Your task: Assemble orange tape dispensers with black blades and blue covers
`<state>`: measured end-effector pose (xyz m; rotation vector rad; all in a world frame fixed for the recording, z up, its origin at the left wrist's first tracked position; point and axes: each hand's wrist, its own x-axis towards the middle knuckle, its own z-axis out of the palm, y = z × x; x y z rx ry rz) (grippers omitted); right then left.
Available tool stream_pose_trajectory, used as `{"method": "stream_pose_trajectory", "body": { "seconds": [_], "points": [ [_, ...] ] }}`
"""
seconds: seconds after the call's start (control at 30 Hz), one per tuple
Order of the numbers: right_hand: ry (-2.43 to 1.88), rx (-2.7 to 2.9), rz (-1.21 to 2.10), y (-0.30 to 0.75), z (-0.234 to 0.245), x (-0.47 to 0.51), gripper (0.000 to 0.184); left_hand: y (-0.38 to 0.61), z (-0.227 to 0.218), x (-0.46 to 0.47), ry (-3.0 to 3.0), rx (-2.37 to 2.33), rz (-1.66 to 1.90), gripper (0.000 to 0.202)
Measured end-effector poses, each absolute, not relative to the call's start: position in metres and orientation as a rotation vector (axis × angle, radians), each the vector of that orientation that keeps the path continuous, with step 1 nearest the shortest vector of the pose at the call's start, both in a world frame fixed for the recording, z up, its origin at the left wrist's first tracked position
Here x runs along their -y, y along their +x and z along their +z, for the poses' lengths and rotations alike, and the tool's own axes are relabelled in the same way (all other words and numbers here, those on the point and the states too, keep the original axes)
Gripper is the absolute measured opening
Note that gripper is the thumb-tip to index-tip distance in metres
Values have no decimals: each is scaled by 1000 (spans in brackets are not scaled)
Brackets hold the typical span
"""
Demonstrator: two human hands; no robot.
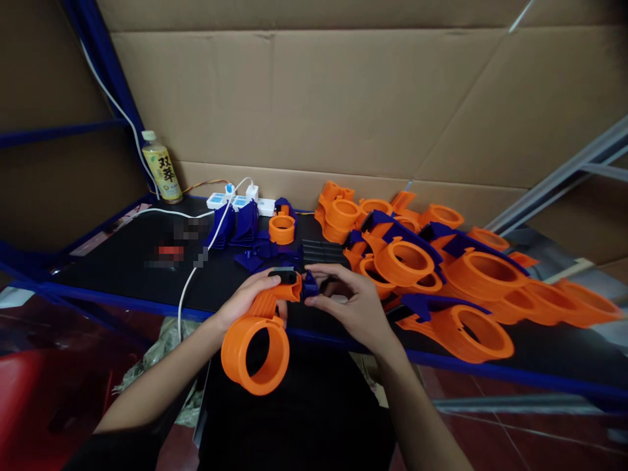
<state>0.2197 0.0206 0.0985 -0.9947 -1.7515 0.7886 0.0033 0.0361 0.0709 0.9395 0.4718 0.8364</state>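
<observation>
My left hand [250, 293] is closed around the upper part of an orange tape dispenser [255, 356], whose wide ring hangs towards my lap. A black strip [283, 275] sits along its top edge, under my left thumb. My right hand [350, 297] pinches a small dark blue plastic piece [310, 285] between thumb and fingertips. That piece is against or very near the dispenser's open end; I cannot tell whether they touch. Just behind my hands lie loose blue pieces [255, 256] and a row of black strips [324, 251].
Many orange dispensers [473, 330], several with blue plates, are piled on the right of the black tabletop [147, 275]. Blue stacked plates [244, 224], a white power strip [266, 207] and a drink bottle [163, 169] stand at the back. A white cable [186, 284] hangs over the front edge.
</observation>
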Motion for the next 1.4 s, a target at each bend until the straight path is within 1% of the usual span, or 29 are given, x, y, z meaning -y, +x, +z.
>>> {"method": "stream_pose_trajectory", "body": {
  "seconds": [0.17,0.37,0.5,0.63,0.8,0.87,0.97,1.13,1.2,1.27,1.4],
  "points": [
    [-1069,1887,557,223,105,-12,46,6,66,-36,948,-554,887,35],
    [-1093,2013,337,219,109,-4,37,9,67,-32,983,-611,880,37],
    [-1068,2109,253,220,110,-2,35,10,68,-29,1004,-651,902,38],
    [-1033,2195,158,221,110,-3,38,9,66,-29,1085,-664,882,41],
    [-1032,2232,118,220,108,-5,37,10,60,-30,1191,-699,888,31],
    [-1025,2224,137,220,107,-5,36,9,60,-30,1242,-688,883,31],
    [-1018,2188,174,220,105,-4,33,6,61,-28,1262,-664,865,37],
    [-997,2120,256,221,107,-2,32,-2,63,-24,1122,-467,810,69],
    [-970,2093,282,219,110,0,32,-1,65,-23,1078,-425,794,78],
    [-946,2075,268,216,112,3,33,2,68,-20,1044,-442,801,80],
    [-959,2076,134,205,116,11,36,6,74,-13,1029,-614,992,72]
  ]
}}
